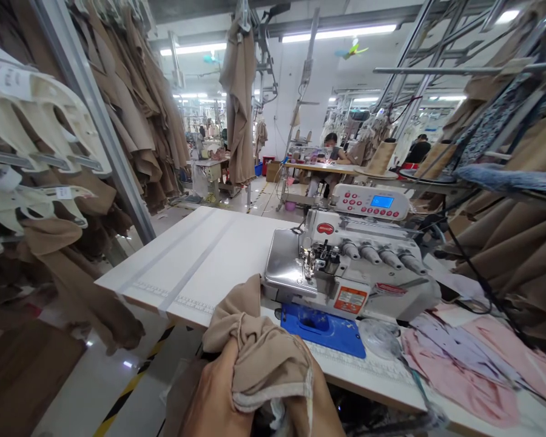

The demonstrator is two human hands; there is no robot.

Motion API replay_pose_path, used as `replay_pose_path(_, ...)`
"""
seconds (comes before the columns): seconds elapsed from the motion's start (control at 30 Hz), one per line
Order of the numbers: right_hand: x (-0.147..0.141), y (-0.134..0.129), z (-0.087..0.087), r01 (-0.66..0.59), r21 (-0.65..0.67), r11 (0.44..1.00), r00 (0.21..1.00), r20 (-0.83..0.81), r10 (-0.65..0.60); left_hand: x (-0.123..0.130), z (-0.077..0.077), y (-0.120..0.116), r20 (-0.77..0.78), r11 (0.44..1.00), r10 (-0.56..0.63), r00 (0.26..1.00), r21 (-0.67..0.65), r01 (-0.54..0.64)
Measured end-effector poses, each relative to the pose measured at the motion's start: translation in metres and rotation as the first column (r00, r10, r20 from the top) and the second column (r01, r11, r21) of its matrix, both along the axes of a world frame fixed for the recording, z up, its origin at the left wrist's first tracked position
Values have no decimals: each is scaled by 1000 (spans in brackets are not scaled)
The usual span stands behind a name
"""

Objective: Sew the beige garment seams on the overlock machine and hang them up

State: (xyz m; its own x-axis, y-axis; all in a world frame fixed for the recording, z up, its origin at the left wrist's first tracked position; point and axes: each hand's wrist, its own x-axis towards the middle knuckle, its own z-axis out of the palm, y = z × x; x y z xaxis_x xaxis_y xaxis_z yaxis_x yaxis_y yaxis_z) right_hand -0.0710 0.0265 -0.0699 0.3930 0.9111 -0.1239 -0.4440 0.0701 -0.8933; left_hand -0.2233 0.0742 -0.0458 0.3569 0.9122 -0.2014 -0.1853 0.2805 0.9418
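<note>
White sewing bench [195, 267] under strip lights, with racks of tan garments [131, 115] hanging along both sides. Both hands clench a bunched tan cloth [255, 346] at the bench's near edge, the left hand [213, 388] and right hand [318, 406] either side of it. Just beyond lie a blue mat [323, 331] and an overlock sewing machine [346, 273], with pink fabric pieces [459, 370] toward the right corner. Bench top stretches left of the machine to its far edge.
</note>
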Motion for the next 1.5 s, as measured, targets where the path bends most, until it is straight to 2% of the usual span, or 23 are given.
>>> replay_pose_path(0.1,-11,4,3,-23,4,1000,982,-186,24,1,7,0,-150,988,-7,989,152,30)
replay_pose_path(0.17,-15,8,10,-70,26,997,956,-284,75,3,12,5,-165,985,10,986,174,19)
replay_pose_path(0.27,-13,11,21,-121,49,991,958,-257,129,3,21,13,-68,999,-14,998,33,17)
replay_pose_path(0.37,-6,8,24,-185,50,981,964,-182,192,1,31,17,32,980,-114,993,-163,118)
replay_pose_path(0.47,0,6,21,-221,38,974,969,-105,224,-2,37,17,68,961,-186,980,-196,196)
replay_pose_path(0.57,1,5,21,-208,29,978,976,-66,209,-1,35,17,84,959,-224,971,-160,235)
replay_pose_path(0.73,-4,4,29,-144,35,989,964,-220,148,1,29,16,140,972,-204,969,-85,217)
replay_pose_path(0.9,-6,2,27,-126,17,992,955,-268,125,0,36,17,97,957,-270,958,-86,278)
replay_pose_path(1.1,-6,1,20,-69,10,998,950,-305,69,-2,40,17,107,957,-269,957,-80,278)
replay_pose_path(1.2,-7,1,16,-66,21,998,956,-286,69,-2,36,17,131,964,-233,964,-99,246)
replay_pose_path(1.3,-7,2,12,-17,-15,1000,976,-217,14,0,28,19,87,977,-190,978,-75,197)
replay_pose_path(1.37,-6,2,13,5,-22,1000,991,-136,-8,2,21,24,56,980,-198,979,-18,200)
replay_pose_path(1.43,-4,3,17,-21,2,1000,999,-50,21,2,14,29,11,973,-228,974,51,227)
replay_pose_path(1.5,0,4,18,-51,23,998,998,32,51,-4,12,33,-125,956,-219,968,169,238)
